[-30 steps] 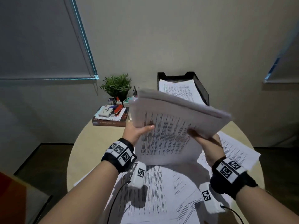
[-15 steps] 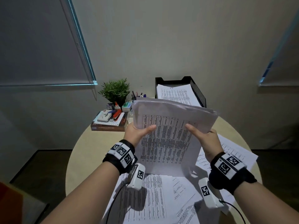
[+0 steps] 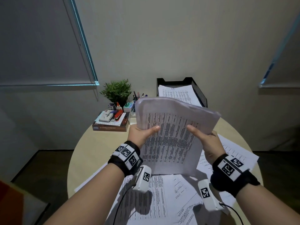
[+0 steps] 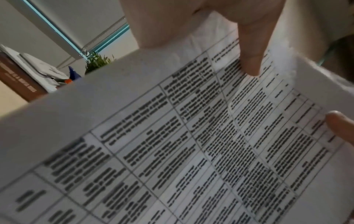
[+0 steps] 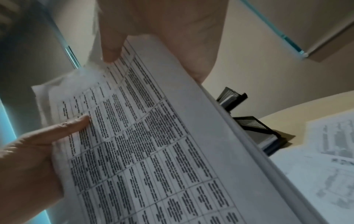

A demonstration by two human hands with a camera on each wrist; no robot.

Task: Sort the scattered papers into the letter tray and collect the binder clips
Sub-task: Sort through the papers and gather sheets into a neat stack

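Plain grey-beige walls and two lowered roller blinds back a round, pale wooden table (image 3: 97, 143), its smooth top strewn with loose white printed sheets (image 3: 159, 197) that overlap at odd angles near the front edge and to the right. Above them, both hands hold a thick stack of white paper printed with ruled tables (image 3: 170, 135), standing nearly upright with its bottom edge down among the loose sheets and its top edge curling back and fanning slightly. On the stack's left edge the left hand (image 3: 139, 133) pinches it, thumb flat across the printed face and fingers hidden behind; the right hand (image 3: 206, 142) pinches the right edge the same way, thumb laid on the front. From the right wrist view the stack's edge shows many thin layers. Behind the stack, at the table's far side, stands a black wire-mesh letter tray (image 3: 201, 96), rectangular, with printed pages already lying in it. To its left sit a small green leafy potted plant (image 3: 116, 91), some pens (image 3: 138, 95), and a brown hardback book (image 3: 110, 127) topped with small stationery items too small to name
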